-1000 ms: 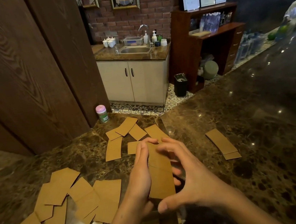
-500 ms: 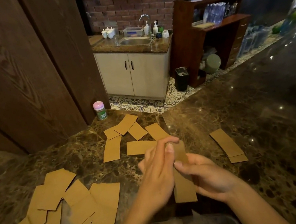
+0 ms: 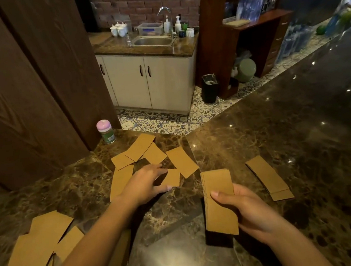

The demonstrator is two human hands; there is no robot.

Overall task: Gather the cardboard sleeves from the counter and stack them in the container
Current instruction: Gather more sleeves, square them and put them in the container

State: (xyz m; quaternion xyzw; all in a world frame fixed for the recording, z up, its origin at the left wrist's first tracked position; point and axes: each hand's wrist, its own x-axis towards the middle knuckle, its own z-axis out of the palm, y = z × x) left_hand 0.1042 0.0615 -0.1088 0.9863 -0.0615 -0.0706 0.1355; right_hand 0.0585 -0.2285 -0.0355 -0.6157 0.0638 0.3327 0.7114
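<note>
Flat brown cardboard sleeves lie scattered on the dark marble counter (image 3: 281, 132). My right hand (image 3: 245, 210) grips a stack of sleeves (image 3: 218, 196) held above the counter near its middle. My left hand (image 3: 142, 186) reaches forward with fingers spread, its fingertips over a single sleeve (image 3: 172, 176) in the far cluster of sleeves (image 3: 141, 150). Another pile of sleeves (image 3: 40, 246) lies at the near left, and a small stack (image 3: 267, 176) rests to the right. The container is out of view in this frame.
A small jar with a pink lid (image 3: 105, 131) stands at the counter's far edge by the wooden panel (image 3: 19, 86). Beyond the counter are a sink cabinet (image 3: 151, 78), a black bin (image 3: 209, 88) and wooden shelves (image 3: 245, 29).
My hands have parted: the right hand now holds the stack alone and has moved right, while the left hand has reached forward to the far cluster. The view has tilted up, hiding the container.
</note>
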